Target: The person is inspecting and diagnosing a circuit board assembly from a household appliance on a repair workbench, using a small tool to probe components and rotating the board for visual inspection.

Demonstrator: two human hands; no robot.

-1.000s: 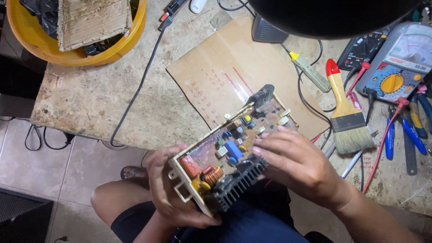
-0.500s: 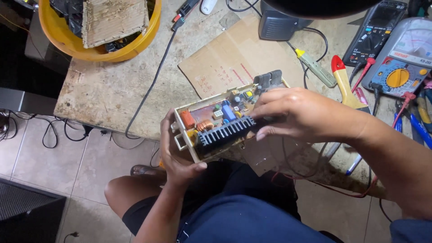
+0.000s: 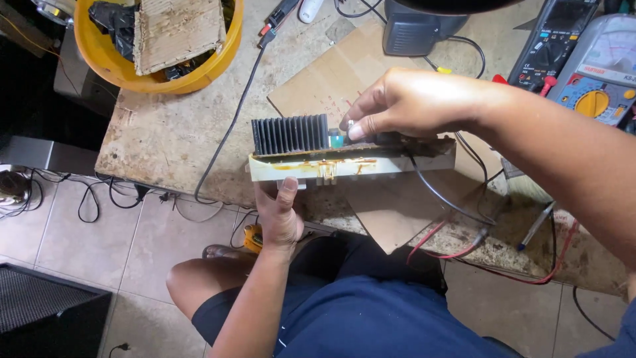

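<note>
Left hand (image 3: pixel 281 222) grips circuit board (image 3: pixel 351 162) edge at 6 o'clock, right hand (image 3: pixel 414 103) fingertips pinching a small component by heat sink (image 3: pixel 289 134); best keep board steady, pinch light.

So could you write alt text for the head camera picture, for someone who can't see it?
A seated person's left hand holds a circuit board with a black finned heatsink edge-on from below, while the right hand pinches a small part on top. Behind lie a stone workbench, a yellow bucket and multimeters.
</note>
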